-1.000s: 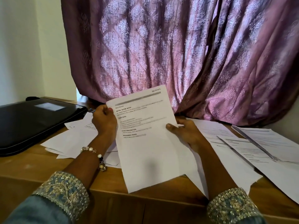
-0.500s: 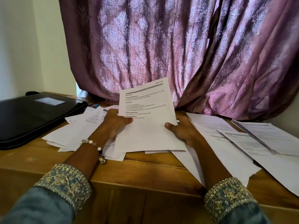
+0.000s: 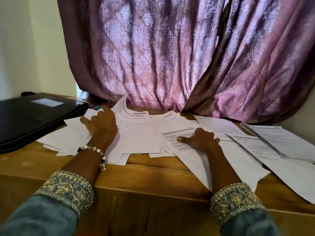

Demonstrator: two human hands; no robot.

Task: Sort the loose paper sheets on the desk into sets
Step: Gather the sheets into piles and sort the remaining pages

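Loose white printed sheets cover the wooden desk [image 3: 153,172]. A middle pile [image 3: 139,135] overlaps a left pile [image 3: 68,138]. My left hand [image 3: 100,128] rests on them with fingers spread, its index finger at several sheet edges [image 3: 121,106] that curl upward. My right hand [image 3: 200,140] lies on a printed sheet [image 3: 172,143] with headings, thumb pointing left and fingers loosely bent, pressing it down. More sheets [image 3: 289,143] lie at the right, some overhanging the front edge.
A black laptop case [image 3: 34,120] lies at the left. A purple patterned curtain [image 3: 170,57] hangs down onto the back of the desk. Pens [image 3: 95,107] peek out behind the left pile. A thin stacked set [image 3: 265,143] crosses the right sheets.
The sheet that both hands held up now lies on the desk. My left hand moved left to the curled sheet edges. My right hand came down flat on a printed sheet.
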